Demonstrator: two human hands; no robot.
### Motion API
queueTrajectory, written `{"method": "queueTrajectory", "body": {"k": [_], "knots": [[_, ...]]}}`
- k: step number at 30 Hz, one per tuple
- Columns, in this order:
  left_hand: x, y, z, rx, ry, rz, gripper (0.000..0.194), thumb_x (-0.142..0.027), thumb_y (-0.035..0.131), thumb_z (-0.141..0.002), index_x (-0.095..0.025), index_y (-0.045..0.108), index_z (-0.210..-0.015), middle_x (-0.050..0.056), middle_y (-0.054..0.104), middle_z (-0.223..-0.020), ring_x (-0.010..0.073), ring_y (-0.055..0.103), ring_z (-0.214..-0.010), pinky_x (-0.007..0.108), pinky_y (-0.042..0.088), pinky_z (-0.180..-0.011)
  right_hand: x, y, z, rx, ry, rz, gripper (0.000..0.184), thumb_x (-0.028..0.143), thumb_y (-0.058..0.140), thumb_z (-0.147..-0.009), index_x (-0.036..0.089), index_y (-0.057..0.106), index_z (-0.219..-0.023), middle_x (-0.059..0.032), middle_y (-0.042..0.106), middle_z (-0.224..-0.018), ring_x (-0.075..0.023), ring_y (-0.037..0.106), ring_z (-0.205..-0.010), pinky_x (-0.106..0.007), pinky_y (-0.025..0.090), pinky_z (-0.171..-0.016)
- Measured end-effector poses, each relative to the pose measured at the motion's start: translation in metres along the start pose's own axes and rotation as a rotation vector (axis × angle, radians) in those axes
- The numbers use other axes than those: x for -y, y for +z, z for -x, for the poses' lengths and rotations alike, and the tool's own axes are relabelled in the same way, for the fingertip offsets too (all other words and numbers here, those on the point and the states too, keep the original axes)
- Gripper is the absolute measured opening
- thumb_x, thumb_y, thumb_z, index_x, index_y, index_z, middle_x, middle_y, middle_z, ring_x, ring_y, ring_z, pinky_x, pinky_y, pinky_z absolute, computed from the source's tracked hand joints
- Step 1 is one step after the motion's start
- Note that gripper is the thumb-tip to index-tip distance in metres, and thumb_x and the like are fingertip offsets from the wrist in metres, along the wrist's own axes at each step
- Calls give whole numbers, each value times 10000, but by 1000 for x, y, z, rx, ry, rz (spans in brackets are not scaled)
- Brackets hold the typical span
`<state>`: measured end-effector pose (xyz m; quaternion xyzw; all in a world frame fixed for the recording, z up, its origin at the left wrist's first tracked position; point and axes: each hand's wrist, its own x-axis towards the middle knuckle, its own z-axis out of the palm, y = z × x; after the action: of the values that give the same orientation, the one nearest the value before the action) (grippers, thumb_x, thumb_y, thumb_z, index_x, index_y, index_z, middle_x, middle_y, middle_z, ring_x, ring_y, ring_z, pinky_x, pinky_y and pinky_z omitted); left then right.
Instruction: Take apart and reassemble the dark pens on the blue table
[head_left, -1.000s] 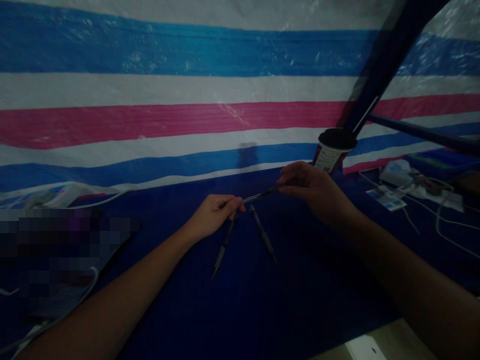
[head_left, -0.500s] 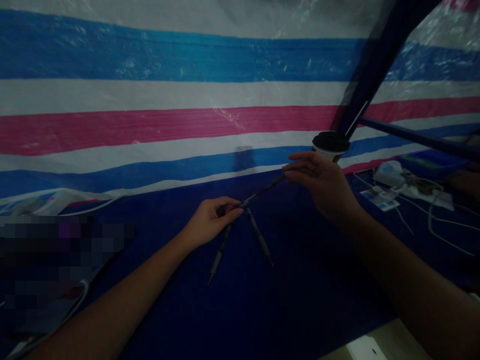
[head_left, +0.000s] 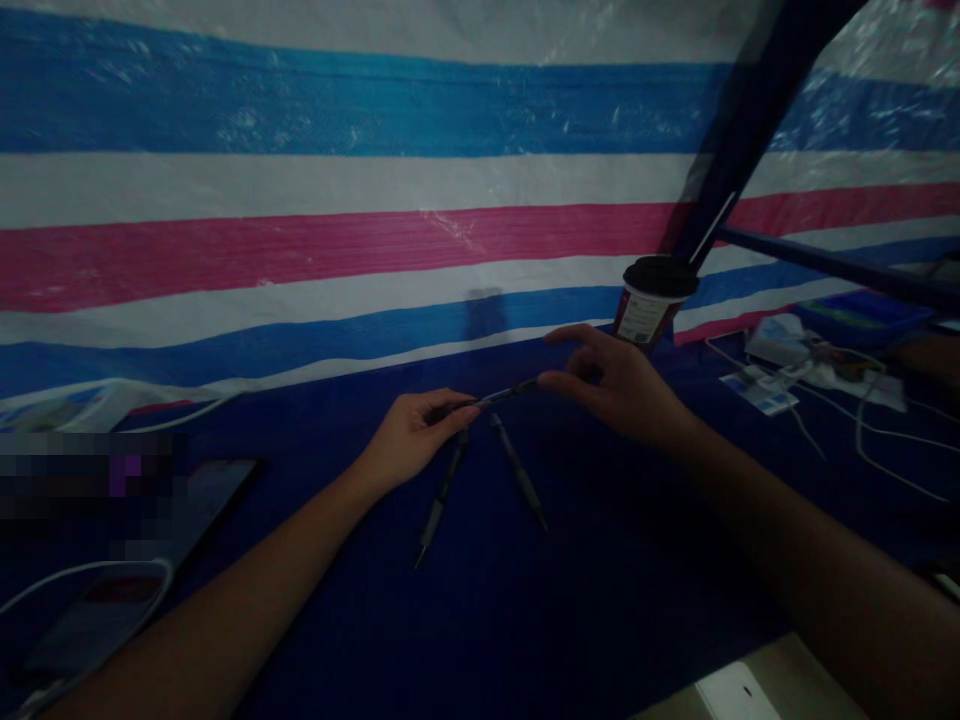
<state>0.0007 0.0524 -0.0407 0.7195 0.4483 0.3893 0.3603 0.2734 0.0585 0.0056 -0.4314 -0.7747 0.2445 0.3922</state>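
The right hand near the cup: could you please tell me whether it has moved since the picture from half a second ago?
Yes: judged against the cup with the dark lid, the right hand has shifted left and slightly down, toward the left hand.

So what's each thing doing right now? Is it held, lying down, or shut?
Left hand: closed around a pen.
Raised pen: held up off the blue sheet.
Right hand: open, fingers at the pen's end.
Lower left pen: lying down.
Lower right pen: lying down.
Cup: black lid on.
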Motion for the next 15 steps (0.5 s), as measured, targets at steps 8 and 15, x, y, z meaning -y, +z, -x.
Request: {"method": "queueTrajectory", "body": {"k": [8, 15], "knots": [[-1, 0, 0, 26, -19, -3, 252, -419, 675, -861, -205, 798, -910, 11, 720, -703, 139, 620, -617, 235, 449, -557, 3, -5, 3, 9, -117, 207, 455, 420, 595, -978, 185, 550, -1366, -44, 742, -828, -188, 663, -684, -316, 484, -637], [0, 0, 0, 38, -56, 17, 241, -397, 689, -847, -199, 800, -928, 9, 719, -704, 121, 608, -606, 222, 437, -550, 5, -1, 3, 73, -49, 191, 453, 368, 459, -1044, 143, 453, -1437, -32, 729, -747, -194, 668, -648, -331, 499, -666]]}}
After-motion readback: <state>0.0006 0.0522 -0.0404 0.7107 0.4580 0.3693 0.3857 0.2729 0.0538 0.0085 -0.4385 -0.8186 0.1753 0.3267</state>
